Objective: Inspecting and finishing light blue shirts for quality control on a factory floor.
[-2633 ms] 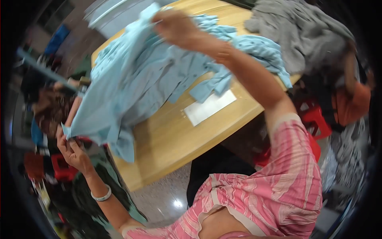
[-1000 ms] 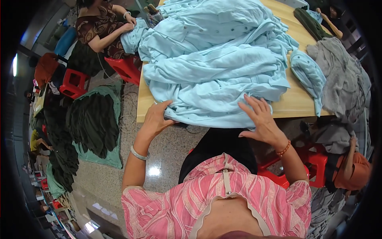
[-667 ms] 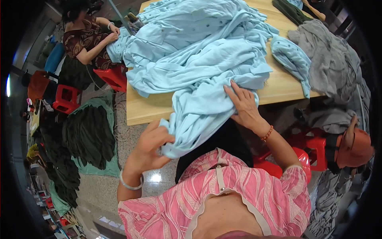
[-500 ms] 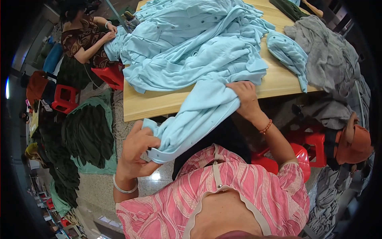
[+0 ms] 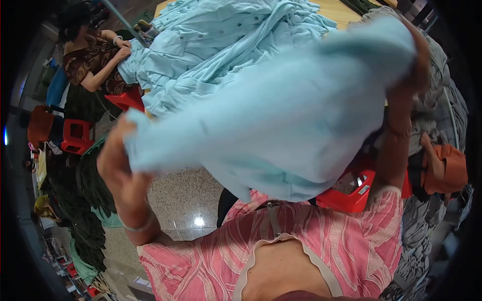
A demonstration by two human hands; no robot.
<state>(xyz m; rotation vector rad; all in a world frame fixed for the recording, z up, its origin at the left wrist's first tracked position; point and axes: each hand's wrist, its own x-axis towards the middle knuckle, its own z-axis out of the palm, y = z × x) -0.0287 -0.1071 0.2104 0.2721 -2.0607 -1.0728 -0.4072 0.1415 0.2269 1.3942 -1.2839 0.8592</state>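
- At the upper edge, mostly covered: pale yellow wood-grained counter (image 5: pixel 335 10).
- Piled on it: light blue heap of soft, wrinkled cloth (image 5: pixel 221 42), rumpled into long folds, with small dark round buttons in a row.
- Seated at the far left: co-worker in a brown patterned top (image 5: pixel 80 65), both hands on a light blue piece of cloth.
- Lifted in the air between both hands, in front of the heap and above the lap: light blue, smooth cloth garment (image 5: pixel 281 120), blurred. Long axis slanting from lower left to upper right; lower edge sagging in the middle.
- Below its right half: glossy red plastic stool (image 5: pixel 354 195).
- At the garment's left end: left hand (image 5: pixel 120 155), fingers pinching the cloth against the thumb.
- At its raised right end: right hand (image 5: pixel 419 62), blurred and shadowed; cannot tell how the fingers close.
- Near the co-worker: small upright container (image 5: pixel 149 35), with brownish sticklike things inside, too small to identify.
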